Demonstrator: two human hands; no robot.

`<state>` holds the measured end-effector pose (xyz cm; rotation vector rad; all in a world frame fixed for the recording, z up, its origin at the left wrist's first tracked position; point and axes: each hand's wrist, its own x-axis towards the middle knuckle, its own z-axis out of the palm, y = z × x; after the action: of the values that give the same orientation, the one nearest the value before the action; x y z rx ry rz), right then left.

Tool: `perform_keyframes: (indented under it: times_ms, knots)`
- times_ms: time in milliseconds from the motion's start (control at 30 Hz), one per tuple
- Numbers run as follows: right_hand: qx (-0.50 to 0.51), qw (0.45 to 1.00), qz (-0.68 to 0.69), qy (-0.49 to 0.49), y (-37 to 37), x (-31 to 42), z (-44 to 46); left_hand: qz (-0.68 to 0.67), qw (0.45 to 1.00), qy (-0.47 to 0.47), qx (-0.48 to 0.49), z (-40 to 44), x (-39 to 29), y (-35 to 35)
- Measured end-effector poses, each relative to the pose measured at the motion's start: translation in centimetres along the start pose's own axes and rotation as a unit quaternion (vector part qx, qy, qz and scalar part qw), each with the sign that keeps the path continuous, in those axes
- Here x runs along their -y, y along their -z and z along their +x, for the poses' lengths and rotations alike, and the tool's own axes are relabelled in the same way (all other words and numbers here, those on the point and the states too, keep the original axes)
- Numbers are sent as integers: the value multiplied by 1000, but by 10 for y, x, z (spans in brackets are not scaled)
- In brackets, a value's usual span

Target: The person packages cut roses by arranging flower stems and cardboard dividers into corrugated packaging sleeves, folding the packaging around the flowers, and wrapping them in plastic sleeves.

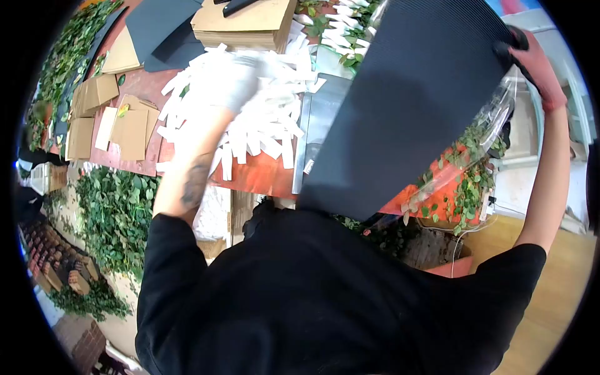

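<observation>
A large black ribbed sheet slants across the right half of the view, its lower end against my dark clothing. My right hand, in a pink and black glove, grips its upper right edge. My left hand, in a white glove, is over a heap of white paper strips; it is blurred and its fingers cannot be made out. Left of the sheet, a metal edge runs along a grey surface. Part of the table behind the sheet is hidden.
Brown cardboard stacks lie at the top, and cardboard pieces at the left. Dark sheets rest at upper left. Green leaves hang below the red table. Clear plastic with leafy stems is at the right.
</observation>
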<state>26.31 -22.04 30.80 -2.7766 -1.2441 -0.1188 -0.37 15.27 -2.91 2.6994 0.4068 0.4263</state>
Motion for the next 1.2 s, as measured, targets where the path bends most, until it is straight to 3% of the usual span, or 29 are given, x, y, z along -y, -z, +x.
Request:
perform_keyframes:
  times_ms: [33,67,100,133,167,200,233,267,300,367,433,467,500,567,633,700,733,767,833,967,1000,1033,1067,1100,1200]
  knots:
    - [2,999,-33,29,-15,-38,28,75,996,8,-47,-9,-20,50]
    - [16,998,-22,48,-37,-50,53,34,994,-32,-103,-18,-44,73]
    - [32,997,-10,68,-60,-48,69,-81,992,-73,-60,-35,-79,71]
    - [32,995,-27,92,-72,13,55,-197,974,-107,-18,-45,-120,65]
    - [29,991,-45,120,-75,64,40,-189,954,-226,52,-46,-151,54]
    - [-2,988,-122,92,-102,39,64,-194,912,-337,129,-47,-183,43]
    - [-29,978,-198,64,-130,16,88,-167,931,-299,126,-46,-195,9]
    - [66,968,-237,37,-137,29,97,-139,929,-254,232,-34,-194,-18]
    - [42,975,-203,85,-156,23,99,-161,912,-213,312,-18,-184,-39]
    - [-33,968,-167,183,-161,48,75,-256,848,-123,447,9,-163,-68]
    - [-240,879,-226,345,-191,31,55,-147,845,-123,500,14,-141,-106]
    - [-180,889,-127,402,-184,38,34,-83,828,-223,508,18,-138,-100]
    - [-117,883,-26,454,-176,51,11,-72,841,-266,466,8,-134,-106]
    - [85,853,263,443,-187,62,-24,-199,772,-172,579,3,-140,-96]
    - [271,872,260,313,-216,82,-43,-374,693,14,616,-14,-143,-75]
    - [324,838,280,337,-298,86,-44,-403,670,-8,623,-12,-141,-65]
    - [264,874,172,370,-346,86,-54,-375,687,-38,621,-8,-143,-52]
    - [196,892,62,402,-388,87,-60,-346,706,-62,615,-4,-145,-33]
    - [209,854,21,476,-438,83,-61,-406,724,-45,556,-6,-142,-11]
    - [288,866,5,408,-414,104,-57,-517,765,160,350,-29,-57,26]
    - [284,871,15,400,-412,105,-57,-357,889,161,236,-36,-19,40]
    - [282,876,22,390,-410,103,-58,-148,962,204,104,-48,24,49]
    - [278,876,20,394,-406,108,-54,2,966,246,-76,-67,81,46]
    - [283,875,18,393,-401,111,-50,200,922,327,-59,-78,118,64]
    - [322,873,20,366,-397,115,-40,322,816,470,-96,-131,182,70]
